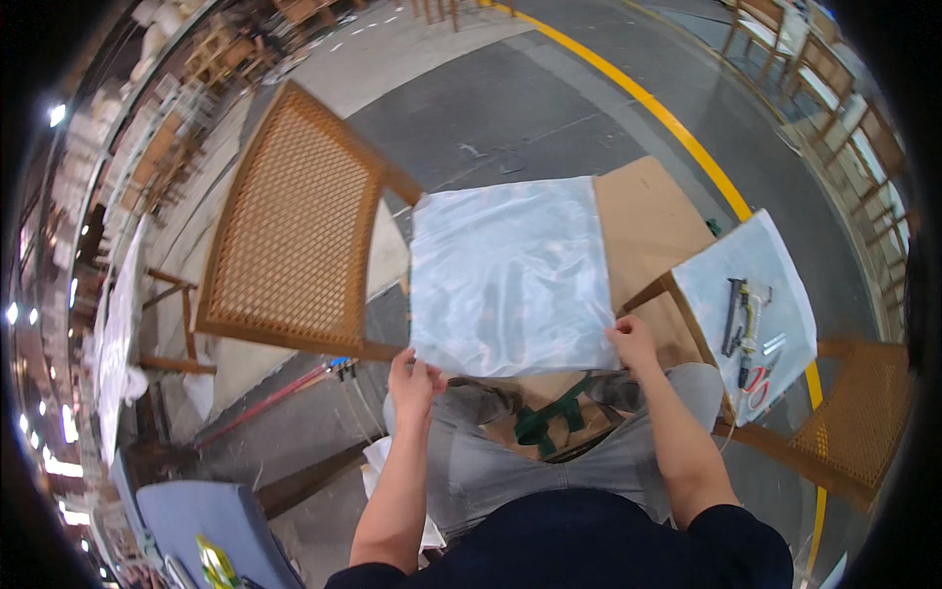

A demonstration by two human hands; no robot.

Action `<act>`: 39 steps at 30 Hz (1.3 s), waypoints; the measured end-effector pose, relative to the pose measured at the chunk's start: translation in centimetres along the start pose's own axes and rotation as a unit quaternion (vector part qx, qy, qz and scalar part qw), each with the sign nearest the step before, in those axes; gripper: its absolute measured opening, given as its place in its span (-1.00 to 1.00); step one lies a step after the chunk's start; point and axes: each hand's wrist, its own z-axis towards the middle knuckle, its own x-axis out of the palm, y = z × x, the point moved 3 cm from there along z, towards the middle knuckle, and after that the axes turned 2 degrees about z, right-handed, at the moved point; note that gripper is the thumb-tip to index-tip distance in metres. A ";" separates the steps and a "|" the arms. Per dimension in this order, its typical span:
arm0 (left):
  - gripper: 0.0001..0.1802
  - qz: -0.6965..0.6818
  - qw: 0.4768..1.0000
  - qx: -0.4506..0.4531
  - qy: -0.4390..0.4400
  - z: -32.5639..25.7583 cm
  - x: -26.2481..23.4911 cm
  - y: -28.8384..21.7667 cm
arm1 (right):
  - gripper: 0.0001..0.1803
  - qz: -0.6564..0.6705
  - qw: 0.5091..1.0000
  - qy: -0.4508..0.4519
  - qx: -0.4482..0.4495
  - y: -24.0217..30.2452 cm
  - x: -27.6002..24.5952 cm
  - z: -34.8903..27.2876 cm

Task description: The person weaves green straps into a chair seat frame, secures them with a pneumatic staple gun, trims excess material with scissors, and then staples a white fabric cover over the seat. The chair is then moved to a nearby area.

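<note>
A Two-Cornered Hold

From where I stand, the glossy pale blue-white plastic sheet lies over the seat of a brown wooden chair, straight ahead of the seated person and above the knees. It looks nearly square, so no long axis stands out; its near edge runs crosswise between the hands. The left hand has its fingers curled on the near left corner, and the right hand pinches the near right corner, set slightly farther forward. Neither is nearer, as both touch the sheet, though I can't fairly tell whether the fingers hold plastic alone or the seat's edge too.

The chair's woven-cane backrest in a brown wooden frame rises to the left, its lower end close to the left hand. Beyond the right hand, a second seat covered in pale plastic carries red-handled scissors among other tools. A flat brown cardboard sheet shows on the floor, past the wrapped seat's right side.
</note>
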 end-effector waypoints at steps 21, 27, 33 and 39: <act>-0.69 0.352 0.935 -0.036 0.003 8.0 2.4 -0.5 | -0.82 0.108 0.966 0.161 0.170 2.0 -1.7 -0.1; -0.66 0.060 0.986 -0.151 0.036 7.9 1.0 -0.8 | -0.84 0.132 0.946 0.193 0.222 3.9 -1.7 -0.4; -0.66 -0.090 0.986 -0.134 0.048 7.4 1.6 -2.8 | -0.78 0.254 0.901 0.237 0.260 3.8 -3.0 0.7; -0.60 -0.094 0.985 -0.124 0.067 7.4 0.7 -2.8 | -0.77 0.198 0.898 0.270 0.286 2.8 -1.0 -1.0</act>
